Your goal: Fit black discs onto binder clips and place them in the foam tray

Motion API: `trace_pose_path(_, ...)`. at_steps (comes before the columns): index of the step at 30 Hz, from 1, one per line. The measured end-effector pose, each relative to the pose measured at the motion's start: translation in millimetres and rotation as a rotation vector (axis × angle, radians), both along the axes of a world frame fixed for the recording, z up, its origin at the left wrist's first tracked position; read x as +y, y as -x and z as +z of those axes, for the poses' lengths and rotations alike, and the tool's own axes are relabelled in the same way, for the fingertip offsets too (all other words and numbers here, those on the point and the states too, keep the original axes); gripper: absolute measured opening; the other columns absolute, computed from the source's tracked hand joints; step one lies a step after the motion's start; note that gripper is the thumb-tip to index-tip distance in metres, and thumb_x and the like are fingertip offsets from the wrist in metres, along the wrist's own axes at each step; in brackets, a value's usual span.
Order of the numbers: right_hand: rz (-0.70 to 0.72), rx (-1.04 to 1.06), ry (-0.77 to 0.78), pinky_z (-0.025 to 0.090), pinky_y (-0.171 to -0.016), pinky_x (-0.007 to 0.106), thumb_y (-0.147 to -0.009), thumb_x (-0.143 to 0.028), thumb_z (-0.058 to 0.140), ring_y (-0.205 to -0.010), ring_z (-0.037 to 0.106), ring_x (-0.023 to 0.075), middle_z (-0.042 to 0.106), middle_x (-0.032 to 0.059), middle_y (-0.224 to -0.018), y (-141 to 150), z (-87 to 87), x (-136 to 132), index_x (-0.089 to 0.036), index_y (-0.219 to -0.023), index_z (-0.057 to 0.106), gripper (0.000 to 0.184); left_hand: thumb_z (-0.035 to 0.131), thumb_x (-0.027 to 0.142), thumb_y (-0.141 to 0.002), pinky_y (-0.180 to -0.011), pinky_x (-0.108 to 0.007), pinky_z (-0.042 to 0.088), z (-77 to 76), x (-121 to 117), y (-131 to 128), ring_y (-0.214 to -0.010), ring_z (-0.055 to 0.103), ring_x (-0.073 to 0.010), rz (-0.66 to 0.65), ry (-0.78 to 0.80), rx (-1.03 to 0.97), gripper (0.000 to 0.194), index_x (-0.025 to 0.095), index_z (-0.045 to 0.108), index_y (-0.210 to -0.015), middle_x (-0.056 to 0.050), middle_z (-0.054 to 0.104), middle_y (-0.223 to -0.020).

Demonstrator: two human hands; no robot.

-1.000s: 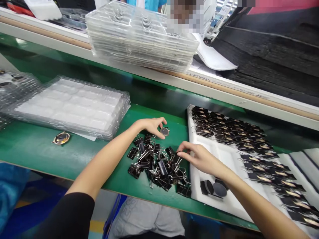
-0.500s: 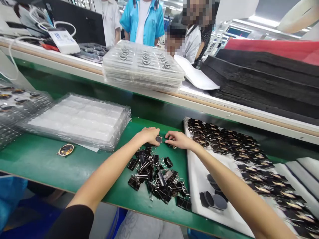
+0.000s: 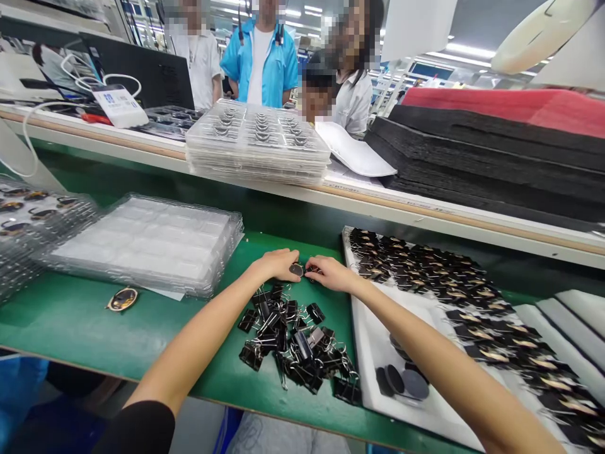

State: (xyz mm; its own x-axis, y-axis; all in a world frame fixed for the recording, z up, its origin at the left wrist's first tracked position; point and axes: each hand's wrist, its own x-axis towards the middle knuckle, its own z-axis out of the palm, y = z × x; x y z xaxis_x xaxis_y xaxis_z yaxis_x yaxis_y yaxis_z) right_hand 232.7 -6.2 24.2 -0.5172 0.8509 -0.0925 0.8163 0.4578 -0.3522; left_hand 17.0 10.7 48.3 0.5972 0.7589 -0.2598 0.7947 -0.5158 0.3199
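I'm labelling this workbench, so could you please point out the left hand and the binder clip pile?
Left hand [image 3: 280, 265]: head view, back of the hand.
Binder clip pile [image 3: 302, 347]: head view, a central clip's body.

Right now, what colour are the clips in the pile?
The clips are mainly black, best seen in the head view.

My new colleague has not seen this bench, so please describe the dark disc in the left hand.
On the green table, find the heap of black binder clips. Just beyond it, the left hand holds the disc. Its round, dark face sets it apart from the angular clips with wire handles.
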Motion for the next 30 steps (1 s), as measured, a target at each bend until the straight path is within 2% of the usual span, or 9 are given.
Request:
trace_pose_path(5, -0.005, 0.075, 0.092, 0.048, -0.079, 0.028, -0.089, -0.031, 0.073, -0.082, 0.067, 0.0188, 0.074, 0.0036, -0.091, -5, 8.0, 4, -0.02, -0.107, 0.071, 0.021, 0.069, 0.055, -0.082, -0.085, -0.037, 0.052, 1.0, 0, 0, -0.112, 0.065, -0.0323, 0.005, 0.005, 0.019, 0.049, 0.024, 0.055, -0.118, -0.011, 0.063, -0.126)
trace_pose_path(7, -0.051, 0.08, 0.07, 0.047, -0.078, 0.029, -0.095, -0.034, 0.066, -0.082, 0.067, 0.019, 0.075, 0.0039, -0.091, -5, 12.3, 7, -0.021, -0.106, 0.071, 0.017, 0.069, 0.056, -0.082, -0.085, -0.037, 0.052, -0.7, 1, 0, -0.112, 0.065, -0.0322, 0.0, 0.004, 0.016, 0.051, 0.024, 0.055, -0.119, -0.011, 0.063, -0.127)
trace_pose_path(12, -0.348, 0.113, -0.056, 0.045, -0.076, 0.029, -0.108, -0.037, 0.038, -0.086, 0.069, 0.0197, 0.077, 0.007, -0.097, 0, 19.1, 16, -0.02, -0.096, 0.067, 0.035, 0.072, 0.056, -0.081, -0.085, -0.037, 0.053, -5.9, 3, 0, -0.113, 0.066, -0.0325, -0.005, -0.006, -0.003, 0.052, 0.024, 0.055, -0.119, -0.012, 0.063, -0.128)
trace_pose_path(14, -0.391, 0.05, -0.102, 0.045, -0.075, 0.029, -0.108, -0.041, 0.036, -0.086, 0.07, 0.0208, 0.076, 0.0085, -0.095, 5, 18.7, 16, -0.02, -0.094, 0.065, 0.039, 0.072, 0.055, -0.081, -0.085, -0.038, 0.053, -6.1, 3, 0, -0.113, 0.066, -0.0332, -0.002, -0.008, -0.006, 0.051, 0.024, 0.056, -0.119, -0.013, 0.063, -0.128)
trace_pose_path(19, -0.279, -0.297, -0.095, 0.049, -0.083, 0.036, -0.105, -0.056, 0.038, -0.102, 0.072, 0.0312, 0.077, 0.0166, -0.101, 18, 12.9, 7, -0.018, -0.088, 0.071, 0.053, 0.071, 0.055, -0.083, -0.088, -0.04, 0.054, -2.8, 1, 0, -0.116, 0.065, -0.033, -0.007, -0.003, 0.009, 0.053, 0.023, 0.054, -0.121, -0.013, 0.062, -0.131)
trace_pose_path(22, -0.467, -0.391, 0.013, 0.05, -0.092, 0.039, -0.106, -0.047, 0.037, -0.116, 0.07, 0.0341, 0.075, 0.0211, -0.116, 25, 10.3, 3, -0.015, -0.103, 0.076, 0.051, 0.071, 0.056, -0.083, -0.089, -0.038, 0.054, -2.0, 1, 0, -0.117, 0.065, -0.0314, -0.002, 0.006, 0.034, 0.053, 0.024, 0.053, -0.121, -0.011, 0.061, -0.133)
trace_pose_path(24, -0.612, -0.382, 0.063, 0.052, -0.091, 0.04, -0.106, -0.038, 0.035, -0.117, 0.07, 0.0345, 0.073, 0.0235, -0.124, 29, 10.1, 4, -0.011, -0.117, 0.074, 0.049, 0.071, 0.057, -0.083, -0.089, -0.037, 0.054, -2.6, 1, 0, -0.117, 0.065, -0.0307, 0.003, 0.004, 0.043, 0.052, 0.025, 0.053, -0.12, -0.01, 0.061, -0.134)
trace_pose_path(26, -0.663, -0.374, 0.106, 0.054, -0.088, 0.04, -0.104, -0.035, 0.036, -0.115, 0.071, 0.0349, 0.072, 0.0244, -0.125, 31, 11.8, 6, -0.009, -0.124, 0.072, 0.049, 0.07, 0.058, -0.083, -0.088, -0.037, 0.054, -3.6, 2, 0, -0.117, 0.065, -0.0305, 0.003, -0.003, 0.044, 0.052, 0.025, 0.053, -0.12, -0.01, 0.061, -0.134)
trace_pose_path(30, -0.702, -0.358, 0.129, 0.053, -0.094, 0.047, -0.106, -0.052, 0.03, -0.119, 0.068, 0.0388, 0.071, 0.0263, -0.126, 33, 21.4, 11, -0.009, -0.125, 0.073, 0.063, 0.07, 0.058, -0.083, -0.085, -0.036, 0.054, -5.4, 2, 0, -0.117, 0.065, -0.0307, -0.001, -0.009, 0.043, 0.052, 0.025, 0.053, -0.12, -0.011, 0.061, -0.133)
